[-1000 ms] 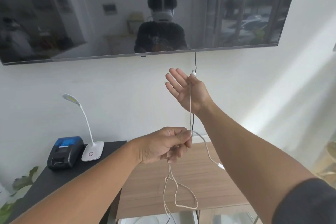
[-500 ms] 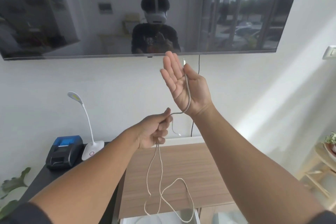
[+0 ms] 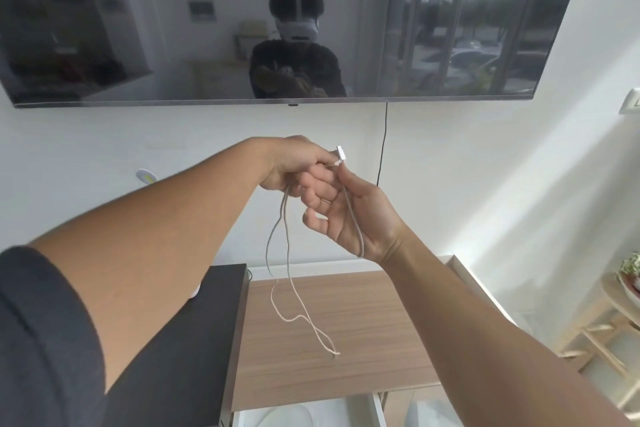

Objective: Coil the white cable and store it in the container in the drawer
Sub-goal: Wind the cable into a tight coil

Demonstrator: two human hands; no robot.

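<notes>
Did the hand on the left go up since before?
Yes. The left hand rose: it was level with the wooden table's back edge, and now it grips the white cable higher, nearer the TV.

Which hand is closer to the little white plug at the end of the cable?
Right. The right hand pinches the white cable just below the plug, with its thumb tip touching it. The left hand grips the cable a little to the plug's left.
</notes>
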